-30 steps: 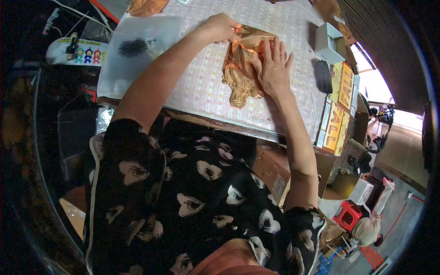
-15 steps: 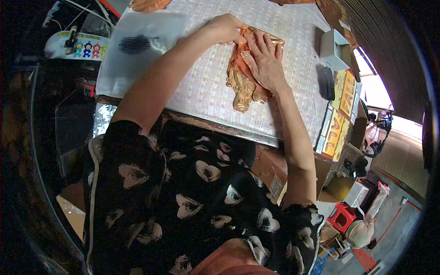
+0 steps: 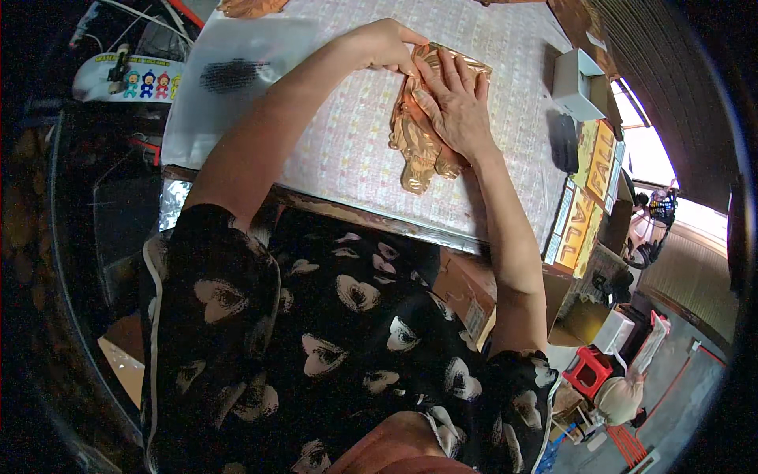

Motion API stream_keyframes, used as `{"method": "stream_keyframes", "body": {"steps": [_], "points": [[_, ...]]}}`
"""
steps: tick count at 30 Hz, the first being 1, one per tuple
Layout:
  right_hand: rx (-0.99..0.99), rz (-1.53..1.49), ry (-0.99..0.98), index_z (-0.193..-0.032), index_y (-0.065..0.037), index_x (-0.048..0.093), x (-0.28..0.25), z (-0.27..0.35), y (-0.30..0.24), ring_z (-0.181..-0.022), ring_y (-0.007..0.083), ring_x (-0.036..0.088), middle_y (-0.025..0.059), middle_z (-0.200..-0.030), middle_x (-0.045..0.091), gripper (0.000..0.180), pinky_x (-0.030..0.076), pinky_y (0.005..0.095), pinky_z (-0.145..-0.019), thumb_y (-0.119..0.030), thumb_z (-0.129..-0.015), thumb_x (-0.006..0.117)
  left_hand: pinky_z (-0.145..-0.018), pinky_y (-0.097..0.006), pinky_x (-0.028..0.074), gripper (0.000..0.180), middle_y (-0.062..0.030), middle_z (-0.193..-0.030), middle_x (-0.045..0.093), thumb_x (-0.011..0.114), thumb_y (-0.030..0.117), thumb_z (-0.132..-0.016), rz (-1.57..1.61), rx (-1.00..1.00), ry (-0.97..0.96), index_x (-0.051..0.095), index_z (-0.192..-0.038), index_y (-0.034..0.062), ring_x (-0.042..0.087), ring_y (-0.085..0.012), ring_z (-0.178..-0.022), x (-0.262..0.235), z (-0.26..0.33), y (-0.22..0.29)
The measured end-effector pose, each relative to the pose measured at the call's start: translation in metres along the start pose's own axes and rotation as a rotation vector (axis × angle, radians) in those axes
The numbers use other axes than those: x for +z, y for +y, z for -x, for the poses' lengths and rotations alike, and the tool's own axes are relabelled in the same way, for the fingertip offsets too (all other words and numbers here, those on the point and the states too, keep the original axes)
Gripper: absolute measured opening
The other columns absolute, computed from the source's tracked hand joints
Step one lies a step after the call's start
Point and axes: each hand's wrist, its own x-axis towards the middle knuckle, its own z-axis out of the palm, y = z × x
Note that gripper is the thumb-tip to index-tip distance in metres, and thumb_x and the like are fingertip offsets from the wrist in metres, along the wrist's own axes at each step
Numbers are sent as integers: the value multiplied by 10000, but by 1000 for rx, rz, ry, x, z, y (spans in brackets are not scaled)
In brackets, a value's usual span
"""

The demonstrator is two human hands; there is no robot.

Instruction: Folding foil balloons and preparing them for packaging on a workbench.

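Note:
On the patterned table top [image 3: 347, 150] lies a shiny copper-coloured foil balloon [image 3: 418, 154], flat and without air, its lower part crumpled into rounded lobes. My right hand [image 3: 456, 114] is spread over its upper part, palm down, fingers apart and pressing the foil. At the upper left edge of the foil is my left hand [image 3: 383, 46], fingers curled in and the index finger reaching along the top corner. It seems to pinch that edge; the fingertips are partly hidden.
A clear plastic sheet [image 3: 237, 103] covers the table's left side. More copper foil [image 3: 253, 6] lies at the far left edge. Along the right side are a white open box [image 3: 579, 85], a dark oblong object [image 3: 564, 144] and a yellow printed box [image 3: 586, 197].
My left hand has shifted very slightly to the left and toward the far edge. My right hand stays flat on the foil, almost unmoved.

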Motion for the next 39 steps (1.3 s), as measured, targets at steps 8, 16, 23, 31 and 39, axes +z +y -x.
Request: {"method": "stream_keyframes", "body": {"steps": [8, 16, 23, 31, 39], "points": [[-12, 27, -23, -1577, -307, 449, -3, -2, 0, -1541, 389, 266, 138, -1688, 286, 570, 131, 641, -1224, -544, -1059, 443, -472, -228, 315, 676, 1, -711, 657, 823, 104, -779, 10, -33, -22, 643, -1429, 164, 421, -45, -521, -6, -5, -6], [-25, 66, -4, -1578, -323, 443, -2, -3, -2, -1536, 382, 279, 134, -1682, 305, 568, 149, 637, -1224, -547, -1056, 449, -709, -281, 536, 404, -83, -1029, 768, 709, 153, -938, -175, 369, 235, 686, -1332, 65, 682, -134, -819, -15, -6, -24], [3, 99, -35, -1577, -323, 444, -1, 1, 0, -1537, 380, 276, 126, -1692, 282, 567, 151, 635, -1227, -541, -1054, 457, -1003, -332, 528, 320, -140, -1222, 732, 501, 55, -1041, -305, 629, 236, 653, -1321, 19, 706, -208, -1113, 17, -20, -37], [-19, 71, -35, -1556, -411, 457, -7, 0, -4, -1539, 380, 271, 139, -1698, 260, 520, 146, 631, -1228, -532, -1050, 472, -985, -331, 539, 323, -124, -1199, 745, 482, 66, -1056, -239, 668, 220, 644, -1334, 49, 716, -212, -1099, 15, -23, -48], [-51, 77, -56, -1535, -398, 496, -11, 5, 1, -1565, 381, 216, 159, -1700, 246, 507, 92, 634, -1239, -537, -1049, 472, -919, -327, 557, 310, -80, -1174, 762, 588, 266, -1055, -252, 618, 249, 682, -1318, 130, 732, -205, -1065, 18, -13, -43]]}}
